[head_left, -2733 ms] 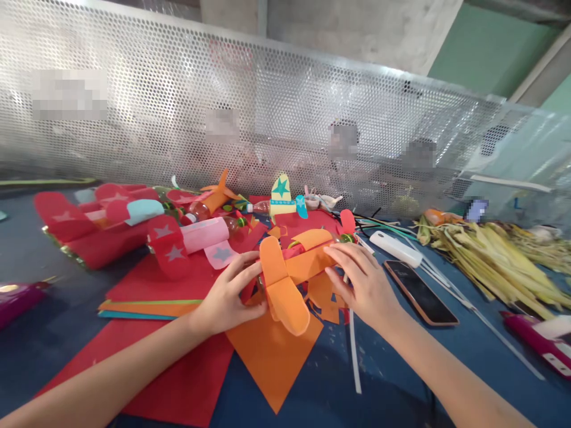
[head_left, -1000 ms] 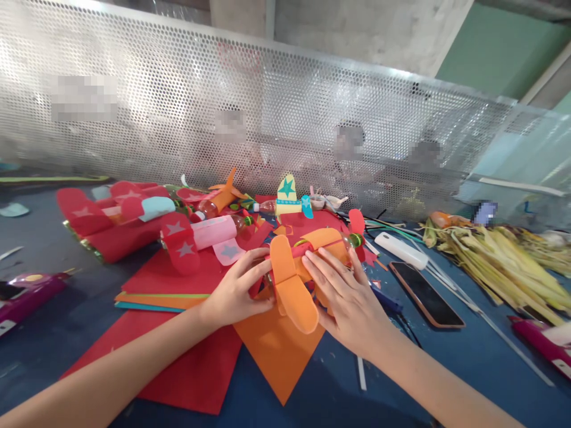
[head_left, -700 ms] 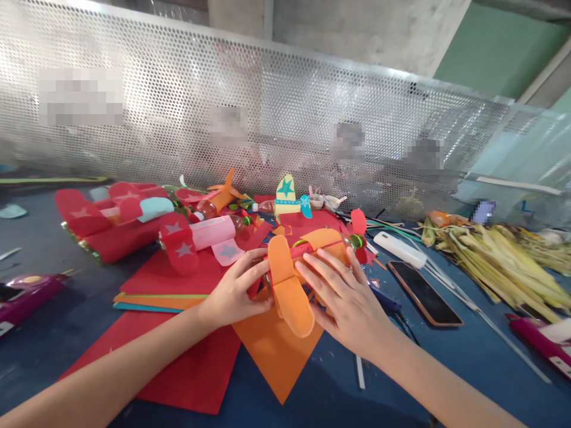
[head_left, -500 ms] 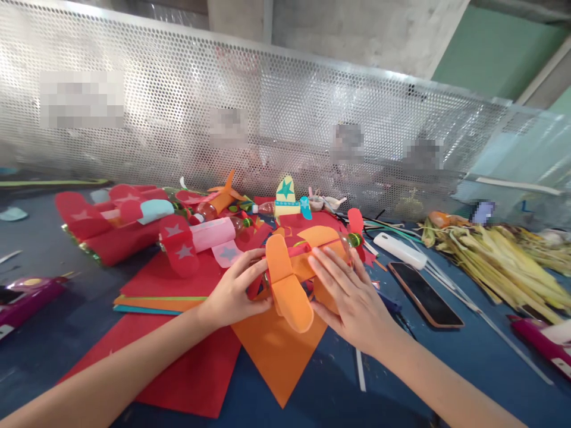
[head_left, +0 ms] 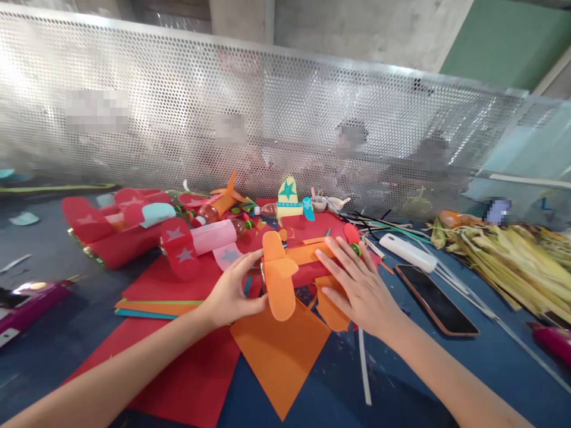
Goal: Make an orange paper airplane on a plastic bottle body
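Note:
An orange-and-red toy plane [head_left: 307,254], built on a plastic bottle with a green cap, is between my hands above the orange sheet [head_left: 282,356]. My left hand [head_left: 234,289] grips its left end, thumb and fingers bent around it, beside the rounded orange tail piece [head_left: 280,291]. My right hand [head_left: 359,288] lies over the other end with fingers stretched and apart, touching the orange strip along the top. Part of the lower orange wing [head_left: 332,306] shows under that hand. The right palm hides some of the body.
Red sheets [head_left: 187,368] lie at left, near other toy planes [head_left: 182,246]. A purple tool [head_left: 33,306] is far left. At right are a phone [head_left: 437,300], a white glue-gun-like object [head_left: 408,252] and dried husks [head_left: 504,255]. A perforated metal panel [head_left: 294,107] stands behind.
The toy plane has turned and tilted, so its red side and lower wing show more. My right hand has shifted slightly right, its fingers spreading more. My left hand still grips the end.

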### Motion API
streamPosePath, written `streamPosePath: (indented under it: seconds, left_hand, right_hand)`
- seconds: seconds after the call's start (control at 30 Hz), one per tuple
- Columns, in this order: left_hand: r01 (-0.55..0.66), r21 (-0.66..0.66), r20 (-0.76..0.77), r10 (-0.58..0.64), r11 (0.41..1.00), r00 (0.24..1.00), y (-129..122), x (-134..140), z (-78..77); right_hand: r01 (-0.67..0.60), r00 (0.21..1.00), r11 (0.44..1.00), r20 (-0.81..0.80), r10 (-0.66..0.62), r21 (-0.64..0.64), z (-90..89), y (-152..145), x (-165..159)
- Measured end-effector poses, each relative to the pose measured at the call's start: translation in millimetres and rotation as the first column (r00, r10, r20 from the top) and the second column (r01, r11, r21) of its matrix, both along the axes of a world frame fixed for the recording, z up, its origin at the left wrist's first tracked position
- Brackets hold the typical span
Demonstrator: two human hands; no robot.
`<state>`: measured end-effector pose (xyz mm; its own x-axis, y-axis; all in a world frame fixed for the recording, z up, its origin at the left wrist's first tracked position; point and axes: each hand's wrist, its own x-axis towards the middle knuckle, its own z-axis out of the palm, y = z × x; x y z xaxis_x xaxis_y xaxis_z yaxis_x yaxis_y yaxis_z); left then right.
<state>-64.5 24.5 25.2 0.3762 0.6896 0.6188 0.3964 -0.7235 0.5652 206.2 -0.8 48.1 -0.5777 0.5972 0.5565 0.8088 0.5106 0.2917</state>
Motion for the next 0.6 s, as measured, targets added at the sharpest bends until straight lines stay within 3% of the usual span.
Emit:
streamPosePath:
  seconds: [0.1, 0.2, 0.43, 0.53, 0.6]
  left_hand:
    - [0.064, -0.21, 0.069, -0.05, 0.976, 0.996, 5, 0, -4.4]
    - [0.065, -0.33, 0.096, -0.036, 0.942, 0.995, 10, 0, -5.3]
    - [0.021, -0.388, -0.159, -0.089, 0.922, 0.983, 24, -10, -1.0]
    - [-0.019, -0.358, -0.141, -0.034, 0.934, 0.989, 28, -13, -5.0]
    - [-0.03, -0.333, -0.118, -0.011, 0.942, 0.993, 27, -14, -6.4]
  right_hand:
    - [0.013, 1.0, 1.0, -0.007, -0.013, -0.022, -1.7, 2, 3]
    - [0.036, 0.998, 0.997, -0.047, -0.039, -0.068, -2.9, 3, 12]
    - [0.102, 0.941, 0.991, -0.313, -0.124, -0.086, -3.5, 14, 37]
    - [0.177, 0.88, 0.981, -0.433, -0.195, -0.082, 3.0, 20, 56]
    - [0.282, 0.827, 0.941, -0.451, -0.337, -0.186, 8.6, 20, 72]
